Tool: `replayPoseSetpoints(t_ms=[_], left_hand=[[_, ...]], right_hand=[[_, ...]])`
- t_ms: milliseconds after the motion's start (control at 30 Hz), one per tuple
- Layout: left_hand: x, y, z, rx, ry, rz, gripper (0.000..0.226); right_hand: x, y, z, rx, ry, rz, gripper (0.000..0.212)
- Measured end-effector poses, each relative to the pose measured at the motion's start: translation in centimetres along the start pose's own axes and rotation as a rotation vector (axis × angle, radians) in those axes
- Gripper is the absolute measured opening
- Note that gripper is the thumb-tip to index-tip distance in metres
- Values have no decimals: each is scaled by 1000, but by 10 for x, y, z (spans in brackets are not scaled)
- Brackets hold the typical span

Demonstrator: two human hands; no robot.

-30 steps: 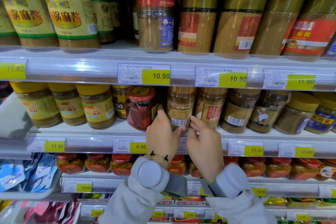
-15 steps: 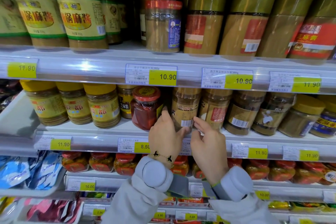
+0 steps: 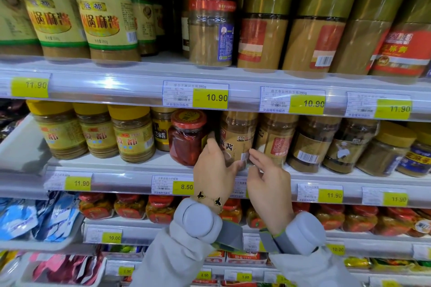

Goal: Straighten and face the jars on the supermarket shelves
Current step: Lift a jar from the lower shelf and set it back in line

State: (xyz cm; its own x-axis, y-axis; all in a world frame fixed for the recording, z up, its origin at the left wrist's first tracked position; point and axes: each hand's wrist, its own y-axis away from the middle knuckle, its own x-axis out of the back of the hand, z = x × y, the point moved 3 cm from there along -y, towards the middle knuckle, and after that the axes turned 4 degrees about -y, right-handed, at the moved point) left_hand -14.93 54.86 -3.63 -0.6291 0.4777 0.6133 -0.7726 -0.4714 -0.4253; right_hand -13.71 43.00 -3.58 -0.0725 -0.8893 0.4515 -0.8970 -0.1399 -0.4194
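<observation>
A tan sesame-paste jar (image 3: 238, 135) stands on the middle shelf (image 3: 163, 163), its label with large dark characters now partly facing me. My left hand (image 3: 215, 170) grips its lower left side, thumb across the front. My right hand (image 3: 268, 179) touches the jar's lower right edge with its fingertips, near the barcode. A red-lidded chili jar (image 3: 189, 137) stands directly to the left, a second tan jar (image 3: 274, 140) with a red label directly to the right.
Yellow-lidded jars (image 3: 130, 133) fill the middle shelf's left side, darker jars (image 3: 312, 144) with barcodes outward its right. Tall gold-capped jars (image 3: 263, 23) line the top shelf. Price strips (image 3: 210, 96) front each shelf edge. Red-lidded jars (image 3: 130, 205) sit below.
The tan jar has turned between my hands: its barcode has swung to the right and the large label characters have come round to the front. The view has shifted slightly.
</observation>
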Motion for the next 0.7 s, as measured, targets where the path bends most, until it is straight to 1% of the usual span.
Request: replayPoseSetpoints(t_ms=[67, 100, 200, 300, 367, 433, 500, 567, 633, 700], left_hand=[[-3, -4, 0, 15, 12, -66, 90], [-4, -5, 0, 34, 13, -72, 91], [-3, -3, 1, 87, -18, 7, 86], [-2, 5, 2, 66, -22, 62, 78], [0, 5, -1, 66, -18, 69, 75], [0, 2, -4, 53, -34, 41, 70], [-1, -3, -4, 33, -34, -27, 65], [-3, -7, -3, 36, -10, -77, 66], [-1, -8, -1, 64, -13, -57, 71], [0, -3, 2, 77, -35, -2, 71]], right_hand=[[0, 0, 0, 3, -2, -1, 42], [0, -1, 0, 4, -6, -9, 43], [-1, -4, 1, -9, -31, -56, 48], [-2, -6, 3, -38, -52, -95, 51], [-1, -5, 4, -58, -91, -75, 48], [2, -3, 5, -60, -116, -42, 44], [1, -1, 4, -45, -102, -36, 42], [1, -1, 3, -25, -81, -43, 42], [0, -1, 3, -23, -80, -64, 45], [-1, -3, 4, -38, -89, -95, 49]])
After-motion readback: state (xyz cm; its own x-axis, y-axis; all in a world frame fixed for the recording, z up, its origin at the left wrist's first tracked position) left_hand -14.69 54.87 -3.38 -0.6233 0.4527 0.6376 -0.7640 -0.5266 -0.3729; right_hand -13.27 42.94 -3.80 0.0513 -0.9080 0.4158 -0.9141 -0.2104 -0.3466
